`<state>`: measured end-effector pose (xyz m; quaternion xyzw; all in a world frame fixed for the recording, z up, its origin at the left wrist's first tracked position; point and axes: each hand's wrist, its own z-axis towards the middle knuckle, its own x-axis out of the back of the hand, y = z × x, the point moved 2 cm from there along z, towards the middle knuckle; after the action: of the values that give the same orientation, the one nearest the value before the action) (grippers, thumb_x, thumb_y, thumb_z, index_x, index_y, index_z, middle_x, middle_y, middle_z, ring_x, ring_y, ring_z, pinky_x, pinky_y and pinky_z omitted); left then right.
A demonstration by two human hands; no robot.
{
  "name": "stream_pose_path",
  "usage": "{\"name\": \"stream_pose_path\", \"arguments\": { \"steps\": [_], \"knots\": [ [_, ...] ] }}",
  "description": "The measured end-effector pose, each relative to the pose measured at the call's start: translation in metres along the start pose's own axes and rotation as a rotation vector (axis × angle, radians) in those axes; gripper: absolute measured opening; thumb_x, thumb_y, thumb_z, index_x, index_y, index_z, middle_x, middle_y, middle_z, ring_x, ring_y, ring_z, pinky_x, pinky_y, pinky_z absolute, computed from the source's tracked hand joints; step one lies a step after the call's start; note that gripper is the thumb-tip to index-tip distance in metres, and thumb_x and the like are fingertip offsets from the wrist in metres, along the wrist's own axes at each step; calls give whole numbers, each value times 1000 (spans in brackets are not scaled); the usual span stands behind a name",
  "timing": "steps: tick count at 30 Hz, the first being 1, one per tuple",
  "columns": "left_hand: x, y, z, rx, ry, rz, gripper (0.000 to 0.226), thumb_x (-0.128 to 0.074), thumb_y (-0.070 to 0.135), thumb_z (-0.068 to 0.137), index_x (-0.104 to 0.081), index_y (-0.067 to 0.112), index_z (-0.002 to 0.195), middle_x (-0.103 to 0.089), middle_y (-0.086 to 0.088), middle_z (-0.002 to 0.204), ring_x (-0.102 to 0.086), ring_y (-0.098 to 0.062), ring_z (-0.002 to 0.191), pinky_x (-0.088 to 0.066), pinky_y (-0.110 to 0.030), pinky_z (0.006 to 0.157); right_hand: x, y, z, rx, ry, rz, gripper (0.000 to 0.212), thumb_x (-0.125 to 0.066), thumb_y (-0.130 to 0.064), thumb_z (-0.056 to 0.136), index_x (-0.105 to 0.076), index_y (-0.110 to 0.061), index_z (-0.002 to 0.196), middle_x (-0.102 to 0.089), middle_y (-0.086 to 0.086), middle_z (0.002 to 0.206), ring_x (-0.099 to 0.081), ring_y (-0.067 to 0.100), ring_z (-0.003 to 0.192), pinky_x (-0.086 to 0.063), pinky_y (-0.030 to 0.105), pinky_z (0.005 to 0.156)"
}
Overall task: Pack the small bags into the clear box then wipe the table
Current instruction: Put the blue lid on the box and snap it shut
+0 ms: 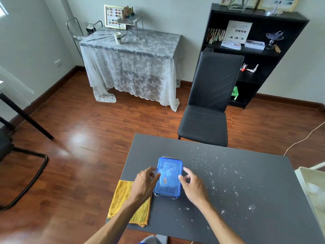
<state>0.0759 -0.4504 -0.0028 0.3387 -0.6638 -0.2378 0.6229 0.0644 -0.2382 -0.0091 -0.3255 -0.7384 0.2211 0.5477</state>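
Hands flank the lidded clear box (168, 176) on the dark surface (228, 191), left hand (145, 182) and right hand (192, 185) both open, fingers spread beside its long sides.

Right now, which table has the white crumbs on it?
The dark table under the hands, holding the blue box. White specks dot it; the lace-covered table shows none.

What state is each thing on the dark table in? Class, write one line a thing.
Clear box: lid on, small bags inside.
Yellow cloth: lying flat at the table's left edge, unused.
Table: not yet wiped, strewn with white crumbs.
Left hand: open, at the box's left side.
Right hand: open, at the box's right side.
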Motion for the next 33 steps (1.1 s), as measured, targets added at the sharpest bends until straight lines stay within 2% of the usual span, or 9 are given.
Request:
{"name": "stream_pose_path", "arguments": {
  "steps": [3,6,8,12,15,18,22,29,33],
  "knots": [
    [-2,0,3,38,-31,-63,34,-61,38,93,-65,19,122,-69,7,83,-64,-7,77,-55,-29,72,-8,0,1,-12,-26,36,51,-59,-32,99,-49,-22,148,-63,-14,81,-66,18,87,-48,33,79],
    [0,0,6,54,-34,-112,33,-61,33,94,-65,18,123,-68,9,83,-63,-3,76,-47,-10,66,-14,-2,3,-12,1,73,50,-58,-29,100,-49,-19,148,-64,-12,79,-67,19,86,-50,34,83],
    [7,3,10,50,-12,-135,32,-61,31,95,-66,17,123,-66,11,79,-62,-1,74,-43,-6,63,-14,-10,7,-1,15,100,50,-57,-29,101,-48,-17,149,-64,-12,81,-66,19,87,-49,34,83],
    [31,6,30,34,51,-144,31,-63,27,94,-67,15,122,-64,11,78,-59,-1,73,-41,-6,63,-15,-40,24,45,26,142,51,-55,-29,102,-46,-15,150,-65,-11,85,-65,17,86,-49,32,81],
    [56,4,55,12,91,-112,31,-64,26,93,-68,15,121,-64,8,77,-57,0,70,-40,-12,63,-20,-70,46,79,23,134,52,-54,-30,102,-45,-15,151,-67,-9,87,-64,18,86,-43,29,75],
    [79,0,80,-1,115,-90,33,-64,25,94,-66,12,124,-67,-1,85,-57,-12,74,-38,-20,65,-27,-95,69,109,-14,79,56,-53,-30,102,-39,-16,154,-71,0,105,-66,25,104,-45,32,84],
    [97,-11,109,22,96,-43,38,-60,21,95,-60,10,131,-61,-5,90,-54,-18,81,-33,-21,70,-40,-119,101,141,-70,20,59,-48,-30,102,-31,-18,157,-70,1,114,-64,27,109,-48,36,87],
    [96,-40,132,100,1,3,39,-54,17,96,-58,12,134,-57,-3,92,-52,-20,88,-39,-29,80,-65,-129,136,129,-150,-90,59,-48,-27,102,-31,-16,158,-70,8,118,-63,29,114,-51,38,94],
    [93,-47,137,103,2,-36,41,-56,18,96,-57,12,136,-60,-3,96,-54,-18,90,-37,-25,78,-70,-121,142,138,-156,-94,59,-47,-32,103,-29,-20,158,-72,2,109,-66,26,109,-51,36,88]
  ]
}}
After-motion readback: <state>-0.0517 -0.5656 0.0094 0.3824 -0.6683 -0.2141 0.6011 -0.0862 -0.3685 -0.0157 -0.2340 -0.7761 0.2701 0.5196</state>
